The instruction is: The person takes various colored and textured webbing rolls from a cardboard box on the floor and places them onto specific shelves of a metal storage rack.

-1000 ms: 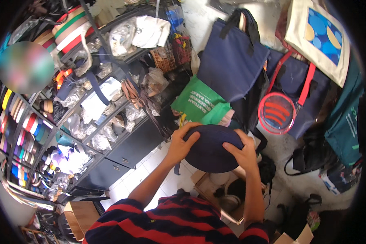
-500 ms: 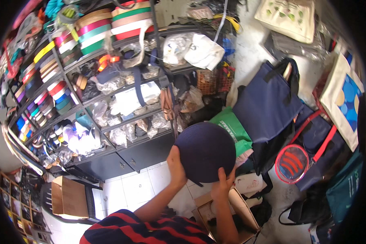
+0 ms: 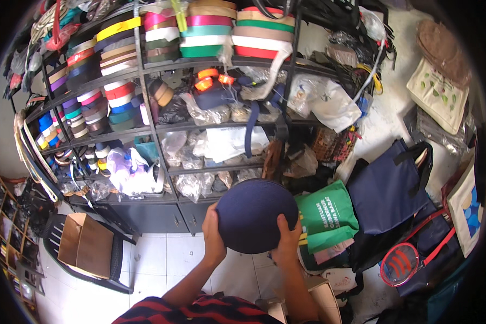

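A dark rack stacked with coloured rolls spans the view beyond the person, over a white tiled floor. To the left stands a black chair with an open carton on its seat; to the right, a navy bag leans beside a smaller green bag. A second carton sits low, near the right forearm.

The navy disc is in midair in front of the person, broad face up, between the two hands. The left hand is clamped on its left rim; the right hand is clamped on the lower right, thumb pressed on the face. The fingers beneath are mostly hidden.

The middle of the disc has no visible support. If it is a wound coil, which cannot be told for certain, uneven pressure at the rims could push the centre out and loosen the layers. A slackened thumb could let the right side tip and drop. A swing rightward could catch the green bag, though the gap between them is unclear.
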Demonstrator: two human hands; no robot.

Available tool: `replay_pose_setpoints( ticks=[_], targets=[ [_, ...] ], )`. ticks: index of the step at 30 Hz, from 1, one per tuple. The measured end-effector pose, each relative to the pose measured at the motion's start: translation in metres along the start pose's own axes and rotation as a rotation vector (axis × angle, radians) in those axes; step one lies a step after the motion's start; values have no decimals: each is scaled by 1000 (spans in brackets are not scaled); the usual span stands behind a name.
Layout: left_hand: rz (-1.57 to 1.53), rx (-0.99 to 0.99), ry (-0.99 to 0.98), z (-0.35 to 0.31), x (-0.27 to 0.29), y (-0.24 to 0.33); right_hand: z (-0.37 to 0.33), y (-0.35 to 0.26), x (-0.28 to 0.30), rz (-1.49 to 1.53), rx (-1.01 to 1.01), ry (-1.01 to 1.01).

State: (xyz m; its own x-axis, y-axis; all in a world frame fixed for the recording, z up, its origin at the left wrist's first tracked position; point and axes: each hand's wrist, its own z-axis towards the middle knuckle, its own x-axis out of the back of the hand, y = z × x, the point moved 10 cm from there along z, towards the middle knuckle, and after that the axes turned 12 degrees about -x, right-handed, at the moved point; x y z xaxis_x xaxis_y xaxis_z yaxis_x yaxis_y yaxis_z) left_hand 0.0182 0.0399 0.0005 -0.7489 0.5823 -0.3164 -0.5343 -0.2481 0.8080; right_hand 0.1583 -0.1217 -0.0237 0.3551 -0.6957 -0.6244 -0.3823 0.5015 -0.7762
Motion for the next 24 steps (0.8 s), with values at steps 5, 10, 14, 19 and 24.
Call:
replay_pose_setpoints(
  ticks=[5, 10, 14, 19, 24],
  targets=[
    [-23, -219, 225, 46, 70, 24, 6, 52, -89, 40, 21, -35],
    [-104, -244, 369, 76, 134, 32, 17, 105, -165, 27, -80, -139],
    [-163, -220, 482, 88, 197, 31, 26, 153, -213, -26, -127, -238],
    [133, -265, 486, 94, 247, 32, 29, 193, -262, 23, -197, -228],
    [70, -277, 421, 113, 286, 34, 41, 240, -298, -11, -311, -398]
  ],
)
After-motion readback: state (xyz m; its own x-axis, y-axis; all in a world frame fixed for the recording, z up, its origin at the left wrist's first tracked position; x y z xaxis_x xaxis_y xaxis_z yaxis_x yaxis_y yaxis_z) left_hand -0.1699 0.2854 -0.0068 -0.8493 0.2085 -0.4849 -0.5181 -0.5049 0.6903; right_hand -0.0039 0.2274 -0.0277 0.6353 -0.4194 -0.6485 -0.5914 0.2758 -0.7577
